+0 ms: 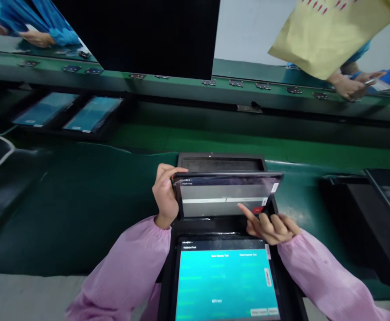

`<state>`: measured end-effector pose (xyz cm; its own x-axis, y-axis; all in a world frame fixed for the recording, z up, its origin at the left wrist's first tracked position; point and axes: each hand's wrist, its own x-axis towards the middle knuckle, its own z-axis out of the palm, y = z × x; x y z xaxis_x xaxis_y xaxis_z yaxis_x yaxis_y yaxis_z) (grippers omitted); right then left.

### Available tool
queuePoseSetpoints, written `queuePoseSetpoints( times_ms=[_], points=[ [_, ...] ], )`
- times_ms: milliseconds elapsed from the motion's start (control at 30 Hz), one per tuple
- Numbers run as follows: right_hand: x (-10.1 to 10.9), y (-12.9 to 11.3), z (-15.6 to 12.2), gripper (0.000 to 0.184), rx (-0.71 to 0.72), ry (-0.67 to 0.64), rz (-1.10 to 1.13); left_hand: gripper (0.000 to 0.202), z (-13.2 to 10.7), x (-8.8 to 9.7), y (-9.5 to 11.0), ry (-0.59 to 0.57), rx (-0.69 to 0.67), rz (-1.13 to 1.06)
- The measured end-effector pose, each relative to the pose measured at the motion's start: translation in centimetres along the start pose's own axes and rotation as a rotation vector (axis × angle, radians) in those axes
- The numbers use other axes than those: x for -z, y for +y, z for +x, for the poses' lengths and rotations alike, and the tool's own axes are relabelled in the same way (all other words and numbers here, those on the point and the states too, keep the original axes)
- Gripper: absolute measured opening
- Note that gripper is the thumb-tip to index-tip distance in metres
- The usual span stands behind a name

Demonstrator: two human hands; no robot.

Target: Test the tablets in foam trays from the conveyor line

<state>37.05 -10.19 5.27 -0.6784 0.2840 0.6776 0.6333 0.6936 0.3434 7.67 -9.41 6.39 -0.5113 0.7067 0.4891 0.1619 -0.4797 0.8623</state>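
Note:
My left hand point(164, 195) grips the left edge of a tablet point(215, 196) and holds it tilted up over a black tray point(221, 162). Its screen shows a grey test page with a red button. My right hand point(269, 224) has its index finger stretched out and touching the screen near that red button, with the other fingers curled. A second tablet point(226, 281) lies flat in front of me with a bright cyan screen. Both my sleeves are pink.
A green conveyor belt point(81, 196) runs across. Two more lit tablets point(68, 113) lie in trays at the back left, and another dark tray point(382, 200) sits at right. Other people's hands work at the far left point(34, 38) and the far right point(349, 84). A big black panel point(141, 35) stands behind.

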Motion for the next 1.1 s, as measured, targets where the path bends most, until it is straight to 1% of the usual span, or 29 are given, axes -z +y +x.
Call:
queuePoseSetpoints(
  times_ms=[67, 100, 133, 233, 333, 433, 533, 600, 667, 733, 800, 867, 967, 1100],
  points=[
    [0.3, 0.3, 0.7, 0.033, 0.135, 0.095, -0.227, 0.043, 0.3, -0.2, -0.4, -0.008, 0.048, -0.036],
    [0.3, 0.4, 1.1, 0.031, 0.181, 0.124, -0.283, 0.042, 0.5, -0.3, -0.6, -0.010, 0.072, -0.052],
    [0.3, 0.3, 1.5, 0.029, 0.199, 0.132, -0.281, 0.042, 0.6, -0.5, -0.8, -0.012, 0.098, -0.061],
    [0.1, -0.2, 2.5, 0.029, 0.268, 0.105, -0.177, 0.043, 1.2, -0.8, -1.5, -0.023, 0.206, -0.055],
    [-0.6, -1.7, 3.9, 0.040, 0.339, -0.034, -0.018, 0.045, 1.7, -1.1, -2.5, -0.030, 0.290, -0.045],
    [-1.9, -3.7, 5.9, 0.046, 0.381, -0.146, 0.178, 0.048, 1.9, -1.2, -3.2, -0.018, 0.313, -0.034],
    [-3.1, -5.3, 7.7, 0.052, 0.378, -0.213, 0.260, 0.050, 2.0, -1.3, -3.5, -0.018, 0.358, -0.058],
    [-3.2, -5.5, 8.2, 0.054, 0.348, -0.222, 0.274, 0.053, 2.0, -1.4, -3.5, -0.024, 0.398, -0.087],
    [-2.4, -5.0, 8.0, 0.053, 0.314, -0.215, 0.286, 0.055, 2.1, -1.6, -3.4, -0.029, 0.415, -0.072],
    [-0.9, -4.0, 7.0, 0.051, 0.259, -0.209, 0.280, 0.052, 2.1, -1.8, -3.4, -0.023, 0.402, 0.012],
    [1.0, -3.0, 5.4, 0.049, 0.183, -0.215, 0.253, 0.045, 2.1, -2.0, -3.5, -0.017, 0.368, 0.128],
    [2.9, -2.5, 3.4, 0.048, 0.118, -0.234, 0.243, 0.038, 2.0, -2.2, -3.7, -0.039, 0.321, 0.209],
    [5.4, -2.8, 0.5, 0.048, 0.064, -0.269, 0.278, 0.036, 1.8, -2.4, -4.2, -0.104, 0.235, 0.226],
    [7.5, -4.8, -2.1, 0.043, 0.044, -0.332, 0.347, 0.048, 1.6, -2.6, -5.0, -0.155, 0.150, 0.249]
  ],
)
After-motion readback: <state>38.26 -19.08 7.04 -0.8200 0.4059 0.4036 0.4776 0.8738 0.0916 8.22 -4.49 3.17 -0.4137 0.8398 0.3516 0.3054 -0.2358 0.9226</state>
